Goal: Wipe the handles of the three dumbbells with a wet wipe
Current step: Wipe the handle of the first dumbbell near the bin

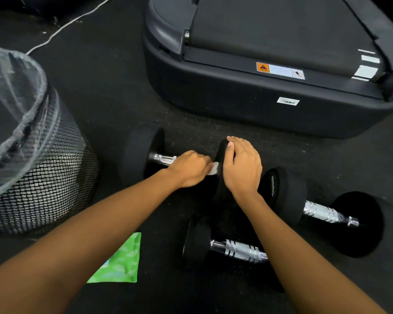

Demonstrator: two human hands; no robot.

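Mesh waste bin (pixel 43 182): black, with a clear liner, standing on the floor at far left.
White cable (pixel 61 28): lies on the floor behind the bin.
Green wipes packet (pixel 123 261): flat on the floor, partly covered by the left forearm.
Far dumbbell (pixel 145 146): black heads, chrome handle, lying in front of the treadmill.
Left hand (pixel 191 169): fingers curled round the far dumbbell's handle, clasping the wet wipe (pixel 214 168) against it. A white corner shows beside the right head.
Right hand (pixel 242 168): draped over that right head, fingers and thumb curved round its rim, gripping it.
Near dumbbell (pixel 238 249): on the floor, crossed by the right forearm.
Right dumbbell (pixel 322 213): on the floor, just beside the far dumbbell's right head.
Treadmill (pixel 259 105): dark base, at the rear.
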